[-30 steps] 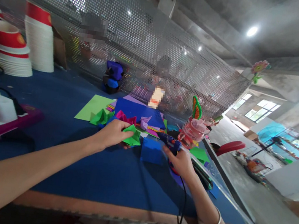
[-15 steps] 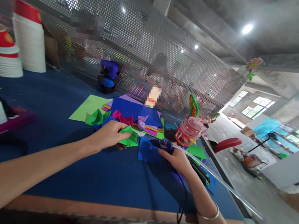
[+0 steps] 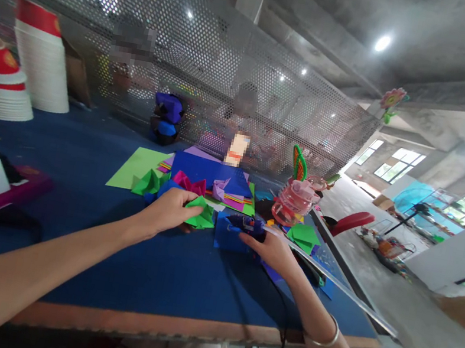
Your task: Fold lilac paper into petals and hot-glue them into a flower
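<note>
My left hand [image 3: 170,209] pinches a green folded paper piece [image 3: 202,214] between thumb and fingers, just above the table. In my right hand [image 3: 273,247] is a dark blue hot glue gun [image 3: 246,224], its nozzle pointing left toward the green paper. A long clear glue stick [image 3: 331,280] sticks out of its back, and a black cord hangs down over the table edge. Beneath the nozzle lies a blue paper square [image 3: 223,240]. Behind my left hand sit a green folded paper [image 3: 149,182], a magenta one [image 3: 189,182] and a lilac one [image 3: 220,187].
Coloured paper sheets [image 3: 123,170] lie at the table's middle. A pink jar [image 3: 293,202] stands at the right; paper cup stacks [image 3: 44,66] are far left. Nearer left is a purple box with a white top [image 3: 32,187]. A perforated metal screen [image 3: 215,69] rises behind.
The glue gun and my right hand have shifted slightly left, and the rear end of the glue stick has moved left too. My left hand still holds the green folded paper in place.
</note>
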Motion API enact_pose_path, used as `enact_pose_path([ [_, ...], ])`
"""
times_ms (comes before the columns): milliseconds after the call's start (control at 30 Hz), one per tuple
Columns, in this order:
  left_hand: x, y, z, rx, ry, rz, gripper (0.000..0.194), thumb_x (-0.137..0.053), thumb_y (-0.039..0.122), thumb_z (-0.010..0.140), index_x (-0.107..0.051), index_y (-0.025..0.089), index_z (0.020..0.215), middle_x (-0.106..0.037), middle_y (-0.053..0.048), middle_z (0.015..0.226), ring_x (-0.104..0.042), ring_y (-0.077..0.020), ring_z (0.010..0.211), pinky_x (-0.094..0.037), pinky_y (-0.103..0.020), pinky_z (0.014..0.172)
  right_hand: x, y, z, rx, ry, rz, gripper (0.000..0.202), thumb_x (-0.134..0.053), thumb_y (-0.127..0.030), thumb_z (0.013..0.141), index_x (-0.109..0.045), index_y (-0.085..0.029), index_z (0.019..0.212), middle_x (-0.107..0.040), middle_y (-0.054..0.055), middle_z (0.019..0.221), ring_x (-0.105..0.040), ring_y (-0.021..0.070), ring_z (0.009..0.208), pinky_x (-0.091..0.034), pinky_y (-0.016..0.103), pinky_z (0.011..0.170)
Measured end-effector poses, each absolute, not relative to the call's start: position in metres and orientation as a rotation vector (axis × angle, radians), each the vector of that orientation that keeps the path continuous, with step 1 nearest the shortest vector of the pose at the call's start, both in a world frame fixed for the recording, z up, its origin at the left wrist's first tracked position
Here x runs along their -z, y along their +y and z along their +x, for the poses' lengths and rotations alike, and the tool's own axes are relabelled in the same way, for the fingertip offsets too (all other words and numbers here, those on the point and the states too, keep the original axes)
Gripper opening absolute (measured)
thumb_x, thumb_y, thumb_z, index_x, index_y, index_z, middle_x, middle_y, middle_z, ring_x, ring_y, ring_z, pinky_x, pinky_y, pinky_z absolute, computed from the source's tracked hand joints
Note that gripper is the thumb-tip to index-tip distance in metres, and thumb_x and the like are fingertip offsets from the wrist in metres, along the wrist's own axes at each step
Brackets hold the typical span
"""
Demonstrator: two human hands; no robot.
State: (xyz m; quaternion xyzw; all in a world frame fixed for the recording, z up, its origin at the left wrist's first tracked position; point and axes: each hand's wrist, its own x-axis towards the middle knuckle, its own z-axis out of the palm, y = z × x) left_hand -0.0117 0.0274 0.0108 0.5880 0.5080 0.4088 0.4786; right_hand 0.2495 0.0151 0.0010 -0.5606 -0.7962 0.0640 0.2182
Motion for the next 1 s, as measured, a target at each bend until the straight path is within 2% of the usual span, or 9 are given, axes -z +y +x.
enact_pose_path([
  [100, -0.009, 0.029, -0.012, -0.996, 1.229, 1.426, 0.02, -0.071, 0.034, 0.063, -0.067, 0.015, 0.07, -0.066, 0.0, 0.057, -0.064, -0.0182, 0.054, -0.054, -0.027, 0.048, -0.003, 0.004, 0.258, -0.04, -2.209, -1.553, 0.042, -0.056, -0.061, 0.085, -0.066, -0.02, 0.082, -0.065, 0.001, 0.074, -0.056, 0.0172, 0.066, -0.039, 0.026, 0.058],
  [167, -0.008, 0.03, -0.012, -0.998, 1.219, 1.414, 0.021, -0.072, 0.034, 0.062, -0.067, 0.015, 0.07, -0.066, 0.0, 0.057, -0.065, -0.0184, 0.053, -0.053, -0.027, 0.048, -0.001, -0.012, 0.264, 0.045, -2.193, -1.516, 0.033, -0.056, -0.052, 0.088, -0.065, -0.021, 0.087, -0.066, 0.002, 0.08, -0.059, 0.0183, 0.07, -0.041, 0.027, 0.061],
  [300, -0.007, 0.029, -0.01, -1.006, 1.205, 1.387, 0.022, -0.072, 0.034, 0.062, -0.069, 0.014, 0.073, -0.067, -0.001, 0.059, -0.065, -0.0182, 0.054, -0.053, -0.027, 0.049, 0.007, -0.056, 0.259, 0.219, -2.111, -1.492, 0.026, -0.054, -0.038, 0.093, -0.062, -0.021, 0.076, -0.064, 0.005, 0.07, -0.061, 0.02, 0.065, -0.041, 0.029, 0.059],
  [433, -0.008, 0.025, -0.008, -0.992, 1.189, 1.355, 0.025, -0.07, 0.034, 0.061, -0.07, 0.013, 0.075, -0.069, -0.003, 0.063, -0.064, -0.0175, 0.057, -0.051, -0.025, 0.048, 0.002, -0.073, 0.227, -0.155, -2.211, -1.267, 0.017, -0.05, -0.029, 0.096, -0.063, -0.022, 0.086, -0.068, 0.003, 0.08, -0.063, 0.0151, 0.07, -0.045, 0.025, 0.063],
  [533, -0.011, 0.022, -0.007, -1.006, 1.163, 1.331, 0.029, -0.07, 0.035, 0.059, -0.071, 0.013, 0.078, -0.07, -0.003, 0.065, -0.064, -0.0178, 0.06, -0.05, -0.025, 0.049, -0.007, -0.049, 0.2, -0.181, -2.127, -1.156, 0.012, -0.052, -0.026, 0.094, -0.062, -0.021, 0.097, -0.069, 0.005, 0.087, -0.063, 0.0157, 0.074, -0.048, 0.027, 0.069],
  [600, -0.012, 0.021, -0.008, -1.02, 1.153, 1.318, 0.03, -0.072, 0.036, 0.058, -0.071, 0.014, 0.08, -0.07, -0.003, 0.065, -0.064, -0.0183, 0.061, -0.05, -0.025, 0.05, -0.01, -0.025, 0.187, -0.267, -2.099, -1.13, 0.015, -0.054, -0.028, 0.091, -0.06, -0.02, 0.102, -0.069, 0.004, 0.086, -0.064, 0.0158, 0.074, -0.049, 0.027, 0.069],
  [667, -0.012, 0.021, -0.008, -1.033, 1.15, 1.312, 0.03, -0.072, 0.036, 0.058, -0.071, 0.014, 0.079, -0.069, -0.003, 0.064, -0.064, -0.0185, 0.062, -0.05, -0.026, 0.051, -0.009, -0.004, 0.179, -0.412, -2.046, -1.134, 0.022, -0.056, -0.031, 0.09, -0.057, -0.019, 0.108, -0.069, 0.002, 0.082, -0.064, 0.0154, 0.07, -0.048, 0.026, 0.063],
  [833, -0.002, 0.024, -0.007, -1.054, 1.122, 1.333, 0.028, -0.072, 0.037, 0.058, -0.069, 0.013, 0.073, -0.066, -0.001, 0.059, -0.061, -0.0165, 0.056, -0.049, -0.027, 0.052, 0.006, 0.011, 0.171, -0.602, -1.914, -1.075, 0.023, -0.059, -0.03, 0.083, -0.058, -0.019, 0.103, -0.066, 0.0, 0.074, -0.063, 0.0142, 0.066, -0.05, 0.025, 0.062],
  [1000, 0.005, 0.028, -0.006, -1.06, 1.06, 1.374, 0.029, -0.074, 0.039, 0.057, -0.069, 0.014, 0.07, -0.07, -0.003, 0.063, -0.062, -0.017, 0.059, -0.047, -0.027, 0.057, 0.015, 0.006, 0.172, -0.542, -1.878, -0.997, 0.021, -0.057, -0.023, 0.082, -0.062, -0.019, 0.103, -0.068, 0.001, 0.079, -0.063, 0.0134, 0.067, -0.051, 0.025, 0.065],
])
